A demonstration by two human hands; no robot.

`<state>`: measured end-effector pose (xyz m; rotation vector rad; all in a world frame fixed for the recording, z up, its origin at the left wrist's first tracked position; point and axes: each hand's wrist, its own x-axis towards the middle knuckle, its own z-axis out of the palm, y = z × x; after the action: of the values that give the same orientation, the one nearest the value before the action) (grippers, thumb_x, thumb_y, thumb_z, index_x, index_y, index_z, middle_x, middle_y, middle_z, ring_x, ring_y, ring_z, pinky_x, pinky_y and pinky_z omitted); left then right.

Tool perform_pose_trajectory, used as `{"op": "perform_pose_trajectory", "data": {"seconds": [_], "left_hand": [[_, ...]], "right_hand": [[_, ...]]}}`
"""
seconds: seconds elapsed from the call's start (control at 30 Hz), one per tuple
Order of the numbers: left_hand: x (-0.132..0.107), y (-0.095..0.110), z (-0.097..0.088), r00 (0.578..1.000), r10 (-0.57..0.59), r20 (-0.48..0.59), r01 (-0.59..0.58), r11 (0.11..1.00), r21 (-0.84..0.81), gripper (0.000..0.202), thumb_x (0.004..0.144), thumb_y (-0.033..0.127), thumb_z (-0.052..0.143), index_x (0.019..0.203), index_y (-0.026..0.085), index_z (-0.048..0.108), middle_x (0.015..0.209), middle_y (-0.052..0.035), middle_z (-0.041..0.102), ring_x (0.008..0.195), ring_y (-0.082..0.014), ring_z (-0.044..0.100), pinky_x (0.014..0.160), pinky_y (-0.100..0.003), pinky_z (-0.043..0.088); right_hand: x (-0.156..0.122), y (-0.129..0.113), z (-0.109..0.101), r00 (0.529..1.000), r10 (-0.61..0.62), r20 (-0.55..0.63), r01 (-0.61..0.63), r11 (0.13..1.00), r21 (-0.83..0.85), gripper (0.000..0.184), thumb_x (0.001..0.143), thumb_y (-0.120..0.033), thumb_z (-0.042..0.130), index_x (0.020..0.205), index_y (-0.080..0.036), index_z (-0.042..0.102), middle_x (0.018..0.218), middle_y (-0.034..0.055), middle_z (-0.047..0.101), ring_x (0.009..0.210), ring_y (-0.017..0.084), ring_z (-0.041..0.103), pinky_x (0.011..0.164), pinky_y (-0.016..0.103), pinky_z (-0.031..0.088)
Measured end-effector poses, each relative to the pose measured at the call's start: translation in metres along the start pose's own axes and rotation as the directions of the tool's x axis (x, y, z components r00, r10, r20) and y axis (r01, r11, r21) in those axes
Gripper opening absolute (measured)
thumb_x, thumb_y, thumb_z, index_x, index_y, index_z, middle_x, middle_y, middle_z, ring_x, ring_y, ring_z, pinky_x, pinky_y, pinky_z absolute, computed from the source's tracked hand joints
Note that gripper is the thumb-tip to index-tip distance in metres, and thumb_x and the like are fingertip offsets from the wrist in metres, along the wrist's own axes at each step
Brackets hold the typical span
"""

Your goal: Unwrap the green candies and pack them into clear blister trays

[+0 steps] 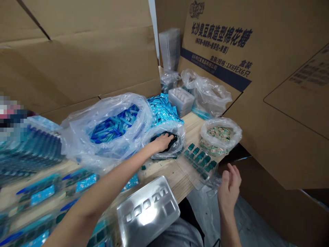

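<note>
Lying nearest the camera, a shiny moulded tray [149, 219] with a row of small moulded shapes slants over the near edge of the desk [177, 180], above the person's lap. To its left, packed trays [42, 195] lie flat, showing blue sticks, dark squares and bright blue packets. The two hands are well apart. The right hand [230, 185] is raised off the near edge, its fingers loosely bent and free of any object, just beside a clear compartment tray [202, 159] holding rows of dark green pieces. Beyond the shiny tray, the left hand [163, 142] dips into a small clear bag [180, 133] of dark pieces; whether its fingertips are closed on one cannot be told, as the contents are dark. At far left stands a blurred stack of filled trays [38, 144]. Right of the small bag, behind the compartment tray, sits a bag of tan and green pieces [219, 133]; to the left is a larger bag of blue sticks [115, 125]. Farther back come a heap of blue packets [163, 108], a low stack of clear trays [181, 101] and a crumpled plastic bag [209, 92]. Behind them rise a tall stack of clear trays [169, 49], a plain cardboard box [77, 58] at left and a printed cardboard box [221, 41] at right.
</note>
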<state>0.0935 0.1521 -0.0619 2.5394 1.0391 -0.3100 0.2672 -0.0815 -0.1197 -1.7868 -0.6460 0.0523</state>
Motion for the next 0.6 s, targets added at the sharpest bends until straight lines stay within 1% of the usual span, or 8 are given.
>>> {"op": "perform_pose_trajectory", "data": {"seconds": [0.1, 0.17, 0.23, 0.3, 0.37, 0.43, 0.5, 0.6], "left_hand": [[-0.011, -0.008, -0.001, 1.000, 0.020, 0.005, -0.019, 0.997, -0.081, 0.033, 0.095, 0.033, 0.061, 0.124, 0.016, 0.057, 0.124, -0.0100, 0.061, 0.105, -0.0238, 0.064, 0.087, -0.045, 0.056], [-0.019, -0.013, -0.002, 0.999, 0.033, -0.011, -0.035, 0.989, -0.147, 0.033, 0.095, 0.032, 0.061, 0.123, 0.016, 0.058, 0.123, -0.0098, 0.061, 0.104, -0.0235, 0.064, 0.087, -0.044, 0.056], [-0.028, -0.017, -0.005, 0.997, 0.046, -0.058, -0.058, 0.973, -0.222, 0.032, 0.095, 0.032, 0.061, 0.123, 0.016, 0.058, 0.123, -0.0097, 0.062, 0.103, -0.0234, 0.064, 0.087, -0.044, 0.056], [-0.038, -0.019, -0.009, 0.989, 0.056, -0.137, -0.096, 0.948, -0.303, 0.032, 0.095, 0.033, 0.061, 0.122, 0.016, 0.058, 0.122, -0.0096, 0.062, 0.103, -0.0233, 0.064, 0.087, -0.045, 0.056], [-0.049, -0.020, -0.015, 0.970, 0.057, -0.236, -0.147, 0.912, -0.384, 0.030, 0.095, 0.031, 0.061, 0.121, 0.016, 0.058, 0.121, -0.0093, 0.063, 0.104, -0.0233, 0.064, 0.088, -0.045, 0.055], [-0.059, -0.022, -0.021, 0.943, 0.042, -0.330, -0.198, 0.868, -0.456, 0.028, 0.094, 0.024, 0.060, 0.121, 0.015, 0.057, 0.118, -0.0083, 0.064, 0.105, -0.0229, 0.064, 0.090, -0.042, 0.054], [-0.064, -0.023, -0.026, 0.915, 0.015, -0.404, -0.239, 0.826, -0.510, 0.031, 0.091, 0.016, 0.058, 0.122, 0.015, 0.056, 0.116, -0.0074, 0.065, 0.106, -0.0221, 0.063, 0.091, -0.037, 0.053], [-0.066, -0.021, -0.025, 0.889, -0.006, -0.457, -0.282, 0.780, -0.558, 0.037, 0.085, 0.011, 0.057, 0.121, 0.015, 0.056, 0.115, -0.0077, 0.066, 0.105, -0.0220, 0.064, 0.090, -0.034, 0.052]], "right_hand": [[0.001, -0.017, -0.008, 0.999, -0.017, -0.027, 0.018, 0.998, 0.060, 0.048, 0.088, -0.053, 0.056, 0.117, -0.015, 0.064, 0.138, 0.0184, 0.050, 0.137, 0.033, 0.038, 0.113, 0.056, 0.023], [-0.002, -0.031, -0.008, 1.000, -0.004, -0.011, 0.006, 0.990, 0.143, 0.044, 0.086, -0.051, 0.060, 0.113, -0.017, 0.065, 0.137, 0.0165, 0.051, 0.135, 0.031, 0.041, 0.114, 0.055, 0.024], [-0.006, -0.049, -0.002, 0.997, 0.036, 0.075, -0.054, 0.966, 0.252, 0.040, 0.085, -0.050, 0.063, 0.110, -0.019, 0.066, 0.131, 0.0139, 0.056, 0.128, 0.030, 0.048, 0.113, 0.054, 0.028], [-0.011, -0.070, 0.013, 0.964, 0.091, 0.249, -0.180, 0.916, 0.360, 0.039, 0.082, -0.051, 0.067, 0.107, -0.021, 0.068, 0.120, 0.0117, 0.064, 0.118, 0.029, 0.057, 0.110, 0.054, 0.033], [-0.013, -0.091, 0.038, 0.878, 0.135, 0.459, -0.354, 0.829, 0.433, 0.039, 0.080, -0.051, 0.070, 0.107, -0.023, 0.070, 0.116, 0.0104, 0.068, 0.112, 0.028, 0.062, 0.107, 0.051, 0.040], [-0.011, -0.107, 0.070, 0.766, 0.164, 0.622, -0.528, 0.713, 0.462, 0.038, 0.080, -0.054, 0.068, 0.106, -0.025, 0.069, 0.117, 0.0082, 0.069, 0.112, 0.025, 0.064, 0.103, 0.046, 0.047], [-0.005, -0.119, 0.104, 0.628, 0.202, 0.752, -0.687, 0.598, 0.413, 0.032, 0.086, -0.051, 0.063, 0.106, -0.026, 0.068, 0.111, 0.0067, 0.071, 0.107, 0.023, 0.067, 0.097, 0.044, 0.052], [0.004, -0.128, 0.145, 0.403, 0.226, 0.887, -0.846, 0.461, 0.267, 0.033, 0.096, -0.047, 0.052, 0.106, -0.020, 0.066, 0.096, 0.0071, 0.071, 0.088, 0.022, 0.071, 0.080, 0.045, 0.058]]}}
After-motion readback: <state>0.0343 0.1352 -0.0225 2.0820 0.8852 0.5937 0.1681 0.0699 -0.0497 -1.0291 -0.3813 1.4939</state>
